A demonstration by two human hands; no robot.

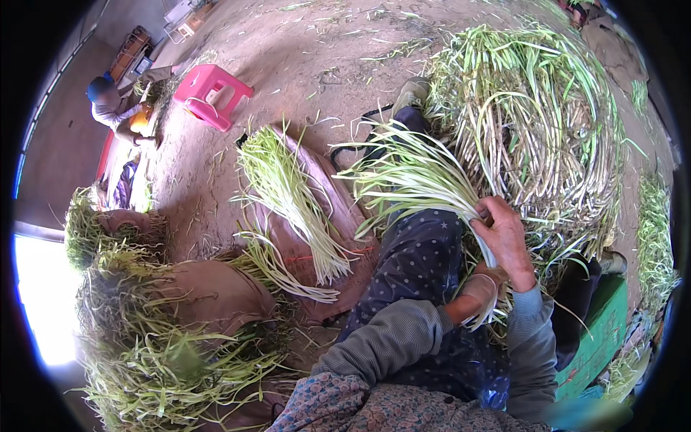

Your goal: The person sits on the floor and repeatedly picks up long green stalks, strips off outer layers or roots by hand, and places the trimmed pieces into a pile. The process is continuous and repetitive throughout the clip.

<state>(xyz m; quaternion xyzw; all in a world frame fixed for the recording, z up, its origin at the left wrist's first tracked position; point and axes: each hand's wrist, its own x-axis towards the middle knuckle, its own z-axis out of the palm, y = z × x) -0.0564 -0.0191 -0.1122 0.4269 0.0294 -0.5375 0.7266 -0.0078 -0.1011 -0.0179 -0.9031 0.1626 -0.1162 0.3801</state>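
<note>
A bunch of long pale-stemmed green leafy stalks (426,189) fans out leftward across my lap. My right hand (502,232) grips it around the stems, thumb and fingers closed. Just below, my left hand (483,289) is closed around the lower stems and partly hidden by the right hand and wrist; it seems to wear a pale covering. Left of my leg, trimmed stalks (302,216) lie in a bundle on a brownish-pink cloth (345,216), over an orange-red string (302,258). A smaller group of stalks (275,270) lies beside them.
A large heap of untrimmed stalks (529,119) lies at the upper right. Sacking and leafy waste (178,351) fill the lower left. A pink plastic stool (208,89) stands on the earthen floor. Another person in a blue cap (108,105) bends at the upper left. A green object (599,324) is at right.
</note>
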